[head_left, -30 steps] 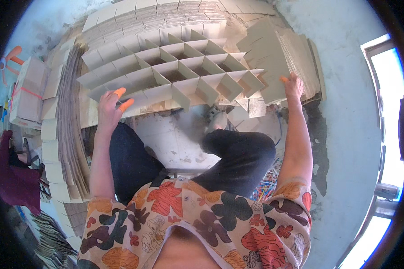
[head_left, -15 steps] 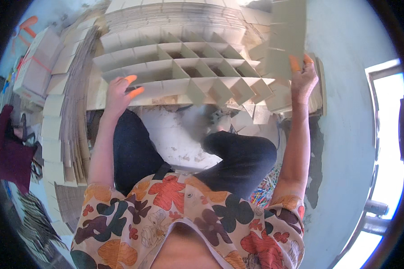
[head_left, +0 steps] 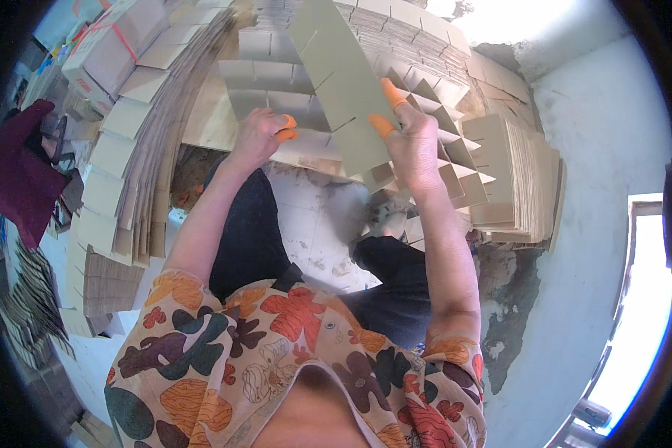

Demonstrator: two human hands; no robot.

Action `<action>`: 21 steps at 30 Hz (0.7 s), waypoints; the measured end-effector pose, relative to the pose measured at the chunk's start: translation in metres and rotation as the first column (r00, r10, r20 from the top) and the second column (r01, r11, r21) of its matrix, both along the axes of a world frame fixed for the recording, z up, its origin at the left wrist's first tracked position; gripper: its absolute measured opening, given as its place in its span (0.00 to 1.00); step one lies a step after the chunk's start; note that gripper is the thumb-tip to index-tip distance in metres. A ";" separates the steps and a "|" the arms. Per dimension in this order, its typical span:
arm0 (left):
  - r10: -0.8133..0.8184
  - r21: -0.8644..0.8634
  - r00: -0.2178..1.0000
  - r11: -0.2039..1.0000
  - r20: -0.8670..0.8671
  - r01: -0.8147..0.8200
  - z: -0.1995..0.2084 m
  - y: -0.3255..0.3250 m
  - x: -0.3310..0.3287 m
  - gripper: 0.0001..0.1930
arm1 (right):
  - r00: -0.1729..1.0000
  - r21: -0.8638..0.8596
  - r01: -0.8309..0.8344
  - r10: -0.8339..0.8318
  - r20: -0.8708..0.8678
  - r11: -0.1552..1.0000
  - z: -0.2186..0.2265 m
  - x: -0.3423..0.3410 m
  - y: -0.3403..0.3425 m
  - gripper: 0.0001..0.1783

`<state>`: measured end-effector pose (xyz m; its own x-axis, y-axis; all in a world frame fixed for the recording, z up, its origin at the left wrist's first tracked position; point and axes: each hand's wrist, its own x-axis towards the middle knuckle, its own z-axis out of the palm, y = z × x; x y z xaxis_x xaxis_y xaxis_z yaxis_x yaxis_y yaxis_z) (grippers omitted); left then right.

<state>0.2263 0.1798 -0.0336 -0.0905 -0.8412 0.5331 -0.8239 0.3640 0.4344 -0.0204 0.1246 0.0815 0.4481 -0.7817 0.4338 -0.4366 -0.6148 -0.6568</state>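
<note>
My right hand [head_left: 414,145], with orange finger covers on thumb and fingertip, grips a flat slotted cardboard strip [head_left: 340,89]. The strip is held up and tilted over a partly assembled cardboard divider grid [head_left: 455,145]. Its lower end hides part of the grid, whose crossing strips form diamond-shaped cells on the right. At the left end of the grid's nearest strip [head_left: 312,140], my left hand [head_left: 260,138] is closed, its orange-covered fingertips together on that strip. Long parallel strips [head_left: 269,75] stand upright on the left side of the grid.
Tall stacks of slotted cardboard [head_left: 138,123] line the left, beside a carton [head_left: 112,52] with a red strap. Another cardboard stack [head_left: 511,172] stands on the right, near a pale wall [head_left: 590,142]. More piles [head_left: 403,22] lie behind the grid. My legs are folded below the board.
My right hand has brought the cardboard strip from the far right in over the grid, tilting it. My left hand's spread fingers have come together. The whole view has shifted toward the right.
</note>
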 end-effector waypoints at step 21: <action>0.036 0.047 0.999 0.998 -0.007 -0.035 -0.005 -0.012 -0.003 0.08 | 0.888 -0.100 -0.197 0.134 -0.440 0.975 -0.044 0.044 -0.022 0.12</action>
